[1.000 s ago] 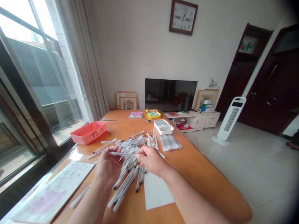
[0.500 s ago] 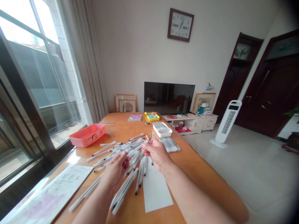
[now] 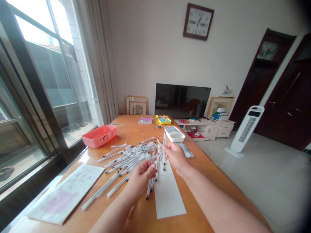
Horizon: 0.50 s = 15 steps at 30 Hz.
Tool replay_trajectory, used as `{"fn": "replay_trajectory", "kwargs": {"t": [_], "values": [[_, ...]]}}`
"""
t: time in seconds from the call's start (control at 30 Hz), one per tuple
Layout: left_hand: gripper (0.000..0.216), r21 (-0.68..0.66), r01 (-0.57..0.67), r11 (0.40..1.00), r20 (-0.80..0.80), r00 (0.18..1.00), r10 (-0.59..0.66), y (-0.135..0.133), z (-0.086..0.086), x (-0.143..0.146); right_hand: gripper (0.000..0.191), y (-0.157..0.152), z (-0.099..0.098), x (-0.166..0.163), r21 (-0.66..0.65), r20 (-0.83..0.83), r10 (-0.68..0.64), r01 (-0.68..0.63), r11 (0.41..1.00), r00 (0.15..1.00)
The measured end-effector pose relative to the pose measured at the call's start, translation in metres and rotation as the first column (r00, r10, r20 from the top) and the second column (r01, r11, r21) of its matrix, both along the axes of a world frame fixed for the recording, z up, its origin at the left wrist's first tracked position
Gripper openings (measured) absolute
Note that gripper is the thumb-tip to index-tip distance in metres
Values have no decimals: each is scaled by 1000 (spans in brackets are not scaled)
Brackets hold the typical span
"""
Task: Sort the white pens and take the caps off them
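Observation:
My right hand [image 3: 175,156] pinches a clear-barrelled pen [image 3: 164,145] that stands nearly upright, its dark tip end pointing down. Lower and to the left, my left hand [image 3: 143,173] has its thumb pressed to curled fingers; whether something is between them cannot be made out. Around and beyond it spreads a loose pile of similar pens [image 3: 136,151] with black ends, some partly hidden by the hand. A blank white sheet [image 3: 169,197] lies below both hands. Beyond my right hand is a white tray [image 3: 179,139] filled with pens, with a neat row of pens [image 3: 186,150] alongside.
A pink plastic basket [image 3: 97,139] stands at the table's left edge, with a writing booklet [image 3: 68,194] nearer me. At the far end lie a purple booklet [image 3: 145,120] and a yellow box [image 3: 164,121]. The table's edge [image 3: 218,171] runs along the right.
The pen in my right hand has gone from slanted between both hands to nearly upright. My left hand has come away from it. The view has shifted, moving the scene rightward.

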<state>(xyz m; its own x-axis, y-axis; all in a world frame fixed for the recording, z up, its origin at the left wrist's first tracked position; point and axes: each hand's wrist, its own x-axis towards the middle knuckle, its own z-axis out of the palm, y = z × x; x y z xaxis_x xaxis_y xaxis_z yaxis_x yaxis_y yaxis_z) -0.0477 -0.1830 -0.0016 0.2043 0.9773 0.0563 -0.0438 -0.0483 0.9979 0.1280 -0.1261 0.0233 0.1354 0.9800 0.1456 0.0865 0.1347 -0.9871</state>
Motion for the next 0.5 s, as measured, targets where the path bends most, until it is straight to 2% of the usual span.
{"fn": "replay_trajectory", "kwargs": {"t": [0.07,0.13,0.17,0.33,0.5], "values": [[37,66,31,997,-114,993,-23,-1,-3,2,35,14,-6,30,38,164,-145,141,989,976],[37,124,80,989,-261,964,-45,-3,-6,2,38,27,-13,64,35,413,-281,293,955,866],[36,150,106,983,-337,940,-50,-4,-6,2,37,32,-16,82,24,458,-305,331,943,835],[29,259,198,945,-591,806,-7,-13,-1,3,29,49,-34,146,-26,613,-342,451,892,712],[27,267,249,931,-674,739,-4,-18,5,5,25,65,-48,168,-73,741,-290,502,862,605]]}}
